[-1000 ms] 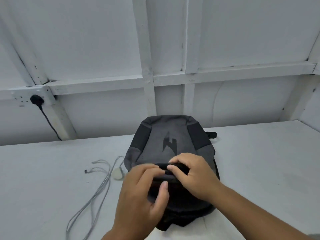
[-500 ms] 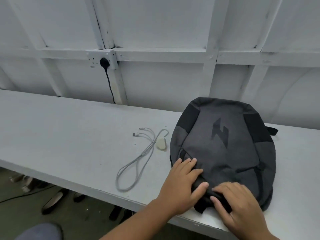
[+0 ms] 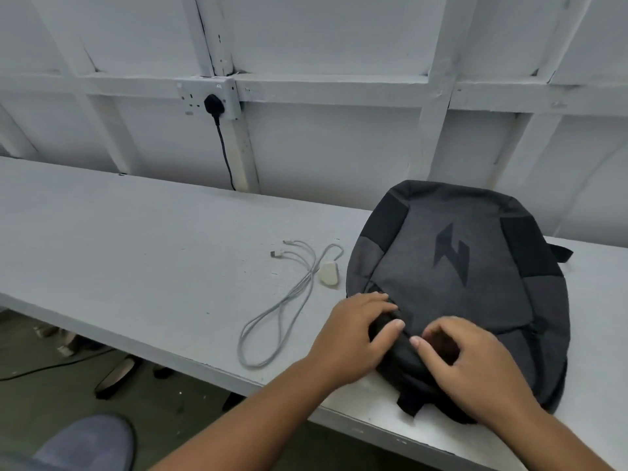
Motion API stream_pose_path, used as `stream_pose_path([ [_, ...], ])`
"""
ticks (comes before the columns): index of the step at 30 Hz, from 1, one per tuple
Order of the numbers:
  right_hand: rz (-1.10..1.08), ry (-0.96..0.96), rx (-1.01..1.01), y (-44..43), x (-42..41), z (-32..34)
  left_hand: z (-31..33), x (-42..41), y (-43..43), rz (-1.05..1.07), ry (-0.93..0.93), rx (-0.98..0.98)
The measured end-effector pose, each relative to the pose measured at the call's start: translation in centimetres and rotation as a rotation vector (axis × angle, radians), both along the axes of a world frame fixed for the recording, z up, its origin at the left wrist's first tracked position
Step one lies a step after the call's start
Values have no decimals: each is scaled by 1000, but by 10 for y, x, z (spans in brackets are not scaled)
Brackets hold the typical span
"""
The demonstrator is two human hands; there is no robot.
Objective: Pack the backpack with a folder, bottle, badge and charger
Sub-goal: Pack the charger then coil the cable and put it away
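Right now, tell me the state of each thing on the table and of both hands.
backpack, lying flat on the table, logo up; whether zipped, unclear.
charger, loose on the table beside the backpack, cable loosely looped, not plugged in.
black plug, in the wall socket.
left hand, grips the backpack's near edge.
right hand, fingers curled over the same edge; grip unclear.

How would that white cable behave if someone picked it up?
Probably floppy: the cable lies in loose loops on the table, so it would dangle. Likely light, being thin. Its white plug end might swing.
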State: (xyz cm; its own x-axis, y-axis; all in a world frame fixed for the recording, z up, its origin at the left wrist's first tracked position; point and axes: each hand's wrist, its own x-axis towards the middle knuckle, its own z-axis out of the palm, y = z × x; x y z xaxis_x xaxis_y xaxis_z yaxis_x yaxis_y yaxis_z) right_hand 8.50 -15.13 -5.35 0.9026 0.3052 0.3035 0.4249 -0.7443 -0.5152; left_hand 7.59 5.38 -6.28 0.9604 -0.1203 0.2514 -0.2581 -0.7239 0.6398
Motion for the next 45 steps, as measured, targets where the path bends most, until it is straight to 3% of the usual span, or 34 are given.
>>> stream_pose_path([
  [14,181,51,45,107,56,39,28,27,76,294,-31,-24],
  [28,242,173,52,149,76,10,6,74,134,391,136,73],
  [37,268,191,-1,152,75,-23,-7,143,165,121,230,651],
  [45,257,160,-89,153,74,-30,-23,146,172,173,129,556],
])
